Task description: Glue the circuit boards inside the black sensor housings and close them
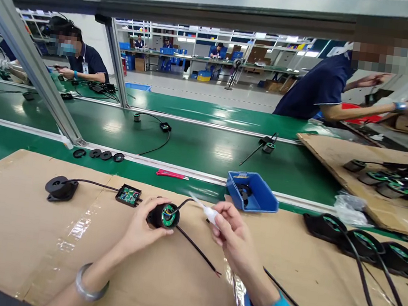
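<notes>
My left hand (145, 225) is wrapped round a black cylindrical housing (175, 222), its open end tilted toward me. Inside the housing sits a round green circuit board (167, 215) with thin coloured wires. A black cable arches out of it. My right hand (233, 233) pinches a small white squeeze bottle (211, 216) with a thin clear nozzle (198, 201). The nozzle points up and left, above and to the right of the housing, apart from the board. Just left of my left hand lies a small open black box with a circuit board (129, 195), cabled to a flanged black housing (61, 188).
Cardboard (83, 257) covers the bench. Beyond it are a blue bin (257, 205) with black parts, a red cutter (172, 174), black rings (106, 155) and a green conveyor belt (197, 145). More housings (365, 247) line the right. Co-workers (85, 61) sit across; another person (320, 83) leans at right.
</notes>
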The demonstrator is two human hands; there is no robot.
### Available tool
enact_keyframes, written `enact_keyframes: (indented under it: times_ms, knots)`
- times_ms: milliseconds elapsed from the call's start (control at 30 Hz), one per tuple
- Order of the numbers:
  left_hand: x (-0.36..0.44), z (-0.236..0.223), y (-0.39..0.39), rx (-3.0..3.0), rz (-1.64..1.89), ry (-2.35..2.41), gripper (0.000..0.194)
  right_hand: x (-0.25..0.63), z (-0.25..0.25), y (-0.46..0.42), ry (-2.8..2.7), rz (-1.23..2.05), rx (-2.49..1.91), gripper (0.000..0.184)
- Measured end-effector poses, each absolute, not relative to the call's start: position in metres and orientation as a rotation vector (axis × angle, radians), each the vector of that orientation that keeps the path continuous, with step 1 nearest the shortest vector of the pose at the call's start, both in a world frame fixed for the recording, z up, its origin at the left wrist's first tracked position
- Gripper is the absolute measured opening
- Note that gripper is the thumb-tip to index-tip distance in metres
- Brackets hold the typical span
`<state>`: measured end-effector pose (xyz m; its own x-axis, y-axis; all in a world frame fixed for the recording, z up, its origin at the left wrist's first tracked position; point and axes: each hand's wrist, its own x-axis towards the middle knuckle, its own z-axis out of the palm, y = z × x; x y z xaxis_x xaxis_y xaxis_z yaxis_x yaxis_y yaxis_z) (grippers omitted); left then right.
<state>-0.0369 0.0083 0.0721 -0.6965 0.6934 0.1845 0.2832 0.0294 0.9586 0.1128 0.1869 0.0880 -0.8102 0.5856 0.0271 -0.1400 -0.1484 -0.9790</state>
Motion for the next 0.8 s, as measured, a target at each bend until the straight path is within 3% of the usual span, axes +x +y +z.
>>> enact_keyframes:
  times_ms: [300, 800]
  knots:
    - [-0.031, 0.065, 0.009, 1.215, 1.558, 2.241, 0.060, 0.124, 0.081, 0.181, -1.255, 2.261, -0.652, 0.043]
    - [-0.027, 0.061, 0.009, 1.359, 1.530, 2.326, 0.057, 0.110, 0.090, 0.176, -1.543, 1.938, -0.555, 0.036]
